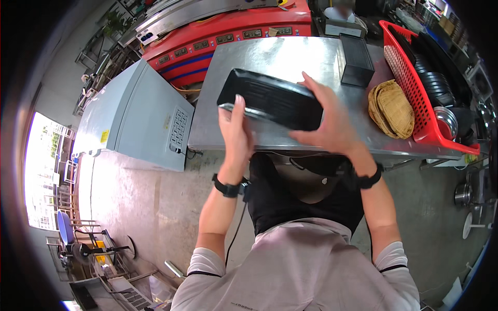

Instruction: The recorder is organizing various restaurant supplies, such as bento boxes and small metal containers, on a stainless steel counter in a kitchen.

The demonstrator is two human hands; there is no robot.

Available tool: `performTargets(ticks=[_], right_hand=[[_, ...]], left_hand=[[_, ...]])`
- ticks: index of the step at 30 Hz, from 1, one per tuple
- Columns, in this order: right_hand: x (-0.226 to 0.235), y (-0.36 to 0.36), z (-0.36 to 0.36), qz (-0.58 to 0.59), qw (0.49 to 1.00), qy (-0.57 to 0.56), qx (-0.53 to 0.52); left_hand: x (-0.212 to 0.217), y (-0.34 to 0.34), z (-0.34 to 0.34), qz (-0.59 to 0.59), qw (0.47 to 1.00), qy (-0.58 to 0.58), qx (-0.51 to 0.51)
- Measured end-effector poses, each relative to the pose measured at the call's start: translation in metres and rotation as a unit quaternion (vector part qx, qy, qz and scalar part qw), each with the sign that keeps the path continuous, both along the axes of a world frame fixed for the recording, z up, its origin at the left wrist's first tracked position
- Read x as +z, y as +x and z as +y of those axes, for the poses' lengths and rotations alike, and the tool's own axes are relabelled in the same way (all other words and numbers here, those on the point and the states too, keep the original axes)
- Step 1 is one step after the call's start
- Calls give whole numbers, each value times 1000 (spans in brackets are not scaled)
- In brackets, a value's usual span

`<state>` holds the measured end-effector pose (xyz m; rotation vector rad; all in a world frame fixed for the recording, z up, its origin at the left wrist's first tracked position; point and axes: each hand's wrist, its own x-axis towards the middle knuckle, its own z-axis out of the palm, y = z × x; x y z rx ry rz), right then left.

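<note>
Above the near part of the steel table (207, 132), I hold a glossy black rectangular tray (272, 98), tilted, its surface ridged. My left hand (237, 127) grips its left end, the thumb lying over the near edge and the other fingers hidden underneath. Around the right end is my right hand (332, 116), slightly blurred, with fingers at the far corner and thumb by the near corner. Farther right on the table stands a black block-shaped stack (357, 65), seemingly of similar trays.
Tan woven oval pieces (392, 110) lie stacked at the table's right, beside a red plastic basket (420, 98) holding black dishes and a metal bowl (446, 120). A white cabinet-like appliance (140, 119) stands left. Red equipment with dials (223, 39) is behind. Another person (340, 11) is at the back.
</note>
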<state>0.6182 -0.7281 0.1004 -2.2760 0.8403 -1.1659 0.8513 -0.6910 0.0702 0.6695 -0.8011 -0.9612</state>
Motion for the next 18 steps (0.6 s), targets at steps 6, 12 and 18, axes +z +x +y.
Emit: performTargets(ticks=[6,12,18], right_hand=[[-7,-5,-57,64,994,85,-8],[-36,-12,-73,94,990,104,14],[-54,-13,-77,106,988,107,28]], left_hand=[[-21,51,-62,-306,943,124,53],[-61,74,-71,-407,901,97,114],[-73,70,-60,-380,912,122,95]])
